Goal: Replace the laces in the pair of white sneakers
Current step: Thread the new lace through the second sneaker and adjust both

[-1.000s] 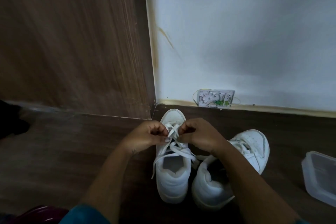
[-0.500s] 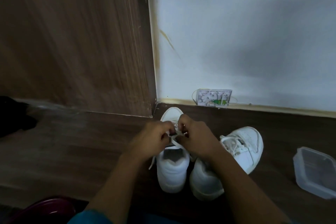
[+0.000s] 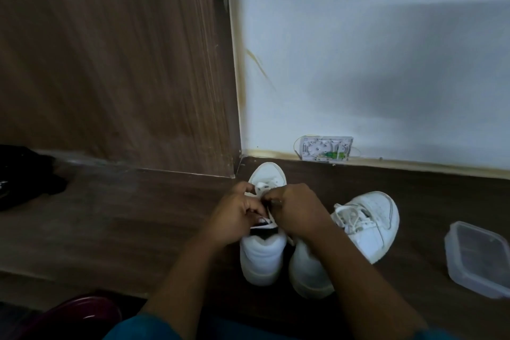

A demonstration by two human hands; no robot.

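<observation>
Head view, looking down at a dark wooden floor [image 3: 124, 229]. A white sneaker [image 3: 262, 257] stands upright at centre, its toe pointing away toward the corner where a wooden panel [image 3: 110, 63] meets a white wall [image 3: 372, 63].

Both hands sit over this sneaker's tongue. The left hand [image 3: 237, 218] and the right hand [image 3: 298, 210] are knuckle to knuckle. Each grip is narrow and curled, pinching the white lace [image 3: 265, 184] (only a short stretch shows, near the toe eyelets).

Just beside the sneaker's right heel, the second sneaker [image 3: 369, 229] angles away to the right, with laces across its front. Farther right of the sneaker lies a clear plastic container [image 3: 477, 257]. Beyond its toe, a small white box [image 3: 327, 148] sits at the wall's foot. Far to its left is a dark object [image 3: 24, 174], too dim to identify.
</observation>
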